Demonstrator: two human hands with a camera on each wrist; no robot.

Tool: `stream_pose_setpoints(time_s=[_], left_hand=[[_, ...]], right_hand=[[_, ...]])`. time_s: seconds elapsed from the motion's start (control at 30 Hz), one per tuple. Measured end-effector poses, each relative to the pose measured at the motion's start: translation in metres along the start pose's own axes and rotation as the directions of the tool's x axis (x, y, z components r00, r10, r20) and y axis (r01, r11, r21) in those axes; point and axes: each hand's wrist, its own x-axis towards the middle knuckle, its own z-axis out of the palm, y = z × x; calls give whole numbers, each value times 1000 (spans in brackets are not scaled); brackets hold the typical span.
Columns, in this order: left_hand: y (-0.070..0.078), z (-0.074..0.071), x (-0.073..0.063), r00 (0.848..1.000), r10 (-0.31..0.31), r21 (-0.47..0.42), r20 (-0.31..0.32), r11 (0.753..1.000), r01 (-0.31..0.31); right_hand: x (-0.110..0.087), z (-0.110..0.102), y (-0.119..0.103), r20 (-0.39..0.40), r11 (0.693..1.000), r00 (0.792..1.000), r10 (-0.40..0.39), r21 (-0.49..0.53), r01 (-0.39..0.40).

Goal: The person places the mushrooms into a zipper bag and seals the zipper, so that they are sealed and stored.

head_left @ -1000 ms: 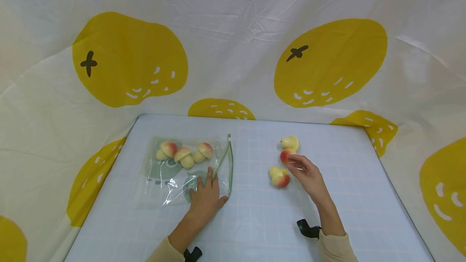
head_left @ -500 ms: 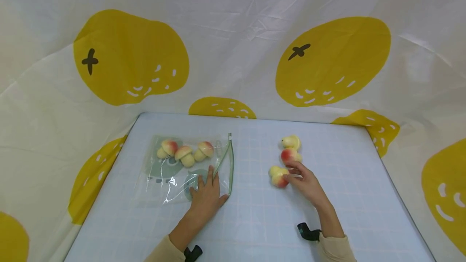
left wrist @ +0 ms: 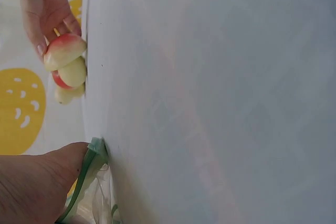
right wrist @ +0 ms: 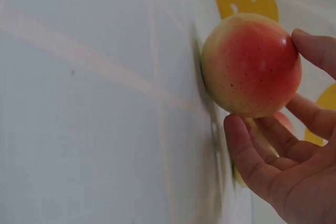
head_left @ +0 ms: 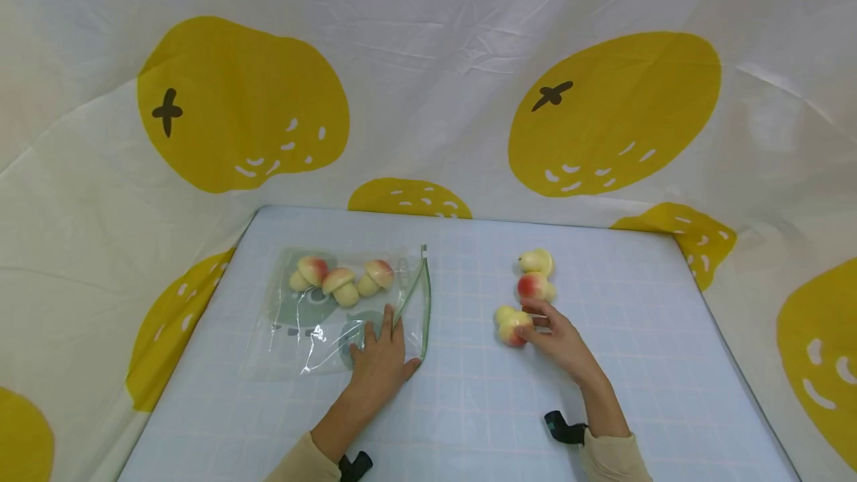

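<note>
Right hand point(head_left: 559, 337): fingers curled round the nearest toy mushroom point(head_left: 512, 325), which rests on the table point(head_left: 602, 393); the right wrist view shows thumb and fingertips on its red-and-yellow cap.
Left hand point(head_left: 379, 363): flat, fingers straight, pressing down the near corner of the clear zip bag point(head_left: 335, 311) by its open green edge.
Bag contents: three toy mushrooms point(head_left: 338, 279).
Loose mushrooms: two more point(head_left: 535, 274) just beyond the right hand.
Backdrop: white cloth with yellow fruit prints point(head_left: 428, 80).

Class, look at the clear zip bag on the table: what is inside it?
Three toy mushrooms lie inside the zip bag, near its far edge. The left hand rests on its near corner and covers that part.
</note>
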Motion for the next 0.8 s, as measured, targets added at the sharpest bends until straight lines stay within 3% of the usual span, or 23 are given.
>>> stream_pose_setpoints(time_s=[0.27,0.57,0.8], left_hand=[[1,-1,0,1000,-4,2,5,1000,4],[1,-2,-1,1000,-8,-2,13,1000,8],[2,-2,0,1000,-12,-5,16,1000,12]], right_hand=[[0,2,2,14,999,999,42,15,-42],[-2,2,0,20,995,999,25,92,-26],[-3,2,-1,7,995,999,33,92,-34]])
